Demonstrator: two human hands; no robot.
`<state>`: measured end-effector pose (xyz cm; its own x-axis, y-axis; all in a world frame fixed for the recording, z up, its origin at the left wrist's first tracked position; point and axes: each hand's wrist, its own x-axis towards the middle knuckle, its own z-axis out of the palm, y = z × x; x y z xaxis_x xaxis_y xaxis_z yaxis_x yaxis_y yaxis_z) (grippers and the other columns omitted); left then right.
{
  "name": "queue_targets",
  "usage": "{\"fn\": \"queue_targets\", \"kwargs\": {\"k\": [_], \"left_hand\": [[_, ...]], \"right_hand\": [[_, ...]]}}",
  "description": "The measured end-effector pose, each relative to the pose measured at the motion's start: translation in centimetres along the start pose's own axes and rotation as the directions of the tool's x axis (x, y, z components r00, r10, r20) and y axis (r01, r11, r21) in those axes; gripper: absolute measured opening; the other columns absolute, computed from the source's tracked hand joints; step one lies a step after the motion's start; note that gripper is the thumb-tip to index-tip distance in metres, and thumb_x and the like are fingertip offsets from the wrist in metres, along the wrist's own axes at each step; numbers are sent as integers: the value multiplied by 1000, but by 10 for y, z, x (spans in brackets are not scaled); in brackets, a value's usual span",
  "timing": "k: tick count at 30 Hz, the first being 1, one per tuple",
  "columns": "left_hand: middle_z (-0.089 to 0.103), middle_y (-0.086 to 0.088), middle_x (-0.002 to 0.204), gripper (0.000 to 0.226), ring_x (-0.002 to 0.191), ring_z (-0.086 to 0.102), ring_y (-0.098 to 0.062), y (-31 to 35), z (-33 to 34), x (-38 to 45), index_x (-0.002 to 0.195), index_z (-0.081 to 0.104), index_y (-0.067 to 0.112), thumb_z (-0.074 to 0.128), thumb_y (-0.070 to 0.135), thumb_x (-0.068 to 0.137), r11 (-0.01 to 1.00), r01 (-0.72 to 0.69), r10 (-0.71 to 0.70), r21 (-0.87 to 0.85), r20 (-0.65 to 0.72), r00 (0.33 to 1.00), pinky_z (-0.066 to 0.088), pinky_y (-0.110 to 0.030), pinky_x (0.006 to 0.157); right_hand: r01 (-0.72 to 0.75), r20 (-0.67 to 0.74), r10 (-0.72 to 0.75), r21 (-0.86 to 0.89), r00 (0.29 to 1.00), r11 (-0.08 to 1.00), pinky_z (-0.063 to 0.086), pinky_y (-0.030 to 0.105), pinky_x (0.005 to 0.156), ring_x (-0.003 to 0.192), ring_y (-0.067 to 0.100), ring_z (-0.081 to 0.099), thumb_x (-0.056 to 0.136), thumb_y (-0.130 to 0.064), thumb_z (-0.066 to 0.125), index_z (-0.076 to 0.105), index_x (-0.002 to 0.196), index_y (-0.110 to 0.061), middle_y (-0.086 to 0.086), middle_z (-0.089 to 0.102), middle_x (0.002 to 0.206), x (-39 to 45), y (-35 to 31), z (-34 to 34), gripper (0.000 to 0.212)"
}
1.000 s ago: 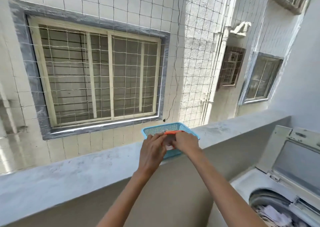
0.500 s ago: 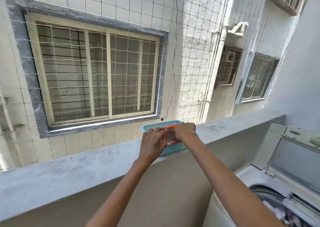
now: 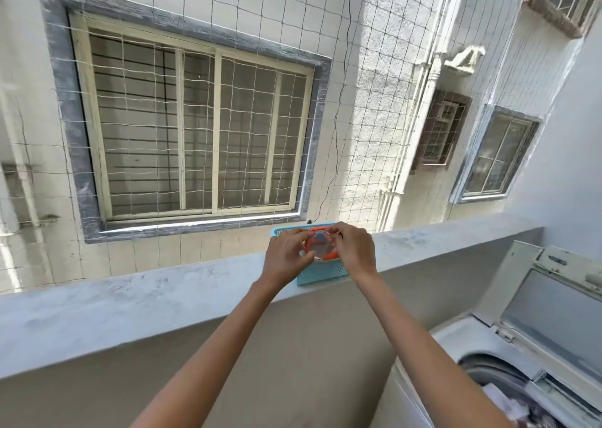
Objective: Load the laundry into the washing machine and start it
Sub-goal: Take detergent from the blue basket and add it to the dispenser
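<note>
two hands up at the ledge [image 3: 136, 297], both working one small thing: left hand [image 3: 286, 256] and right hand [image 3: 353, 248] close together, fingers curled round a small orange-rimmed container [image 3: 321, 248] with a clear face, held just above the blue basket [image 3: 325, 272] on the ledge. looks like a detergent tub or packet, cannot tell which, cannot tell if it is open. blurry there

washing machine [image 3: 472, 339] at lower right, well apart from the hands, lid [image 3: 553, 307] standing up, laundry [image 3: 508, 401] already lying in the drum. so loading seems mostly done, step in hand is likely getting detergent out, a guess from the setup

how to do it well: keep the left hand as the steady hold on the body, let the right fingers do the peeling or twisting at the rim. keep it over the basket so a slip drops in there, not off the outer side of the ledge, only netting beyond. hold it level so nothing spills. basket sits near the inner edge of the ledge, do not lean weight on it. once open, carry it across in one hand to the open drum, then lid down and start
</note>
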<state>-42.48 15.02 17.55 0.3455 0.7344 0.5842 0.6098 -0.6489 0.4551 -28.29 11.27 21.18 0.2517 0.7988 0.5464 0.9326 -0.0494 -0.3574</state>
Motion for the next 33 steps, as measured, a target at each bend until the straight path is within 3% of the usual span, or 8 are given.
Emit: {"fn": "queue_targets", "kwargs": {"k": [3,7,9,12,16,19,24,33], "left_hand": [[66,3,114,42,99,60,-21,2,0,2,121,63,20,65,26,80,1000,18,-18,-21,-6,1000,41,-33,83],[66,3,111,44,97,59,-22,2,4,1,120,64,20,61,30,77,1000,10,-10,-28,-14,1000,41,-32,81],[65,3,115,44,102,57,-22,1,4,-1,121,63,21,60,31,79,1000,8,-8,-6,-6,1000,37,-32,82],[63,2,118,46,106,54,-23,1,2,-2,124,60,21,57,33,80,999,-22,22,27,10,1000,35,-31,82],[62,3,121,42,108,53,-22,-1,2,0,126,59,22,63,28,84,999,-31,30,43,21,999,36,-32,86],[61,2,122,43,107,53,-22,0,3,-1,126,59,22,63,29,84,998,-40,38,47,40,998,38,-33,87],[63,2,120,44,103,57,-23,2,3,0,124,61,20,66,27,81,1000,-18,17,15,31,999,43,-33,86],[57,-5,124,38,100,62,-24,14,-4,6,124,61,16,62,21,86,977,151,-138,-150,93,986,50,-38,88]], "right_hand": [[79,-113,-92,-114,989,990,48,30,57,69,27,67,92,-22,57,66,94,-15,8,71,74,-3,-1,0,11],[65,-145,-90,-169,985,984,46,31,46,55,32,63,78,-15,72,65,83,-14,14,62,60,-9,-6,9,9],[39,-126,-50,-91,991,995,46,34,55,70,34,64,83,-14,66,64,92,-11,16,65,74,-12,-7,13,9],[-89,-51,91,45,995,995,36,27,62,85,27,63,90,-21,57,58,97,-15,8,67,90,-11,-8,17,9],[-260,-2,272,280,962,924,36,24,61,84,24,62,91,-25,57,53,88,-19,5,68,92,-11,-13,15,7],[-324,37,332,351,942,879,31,22,54,77,19,56,89,-22,59,48,85,-20,0,63,86,-13,-12,9,12],[-450,31,496,474,868,757,37,27,67,92,29,62,88,-29,62,50,84,-20,6,67,97,-14,-8,0,15],[-502,-18,611,552,791,666,36,27,68,94,31,61,82,-16,64,56,98,-16,11,68,103,-20,-6,-27,18]]}}
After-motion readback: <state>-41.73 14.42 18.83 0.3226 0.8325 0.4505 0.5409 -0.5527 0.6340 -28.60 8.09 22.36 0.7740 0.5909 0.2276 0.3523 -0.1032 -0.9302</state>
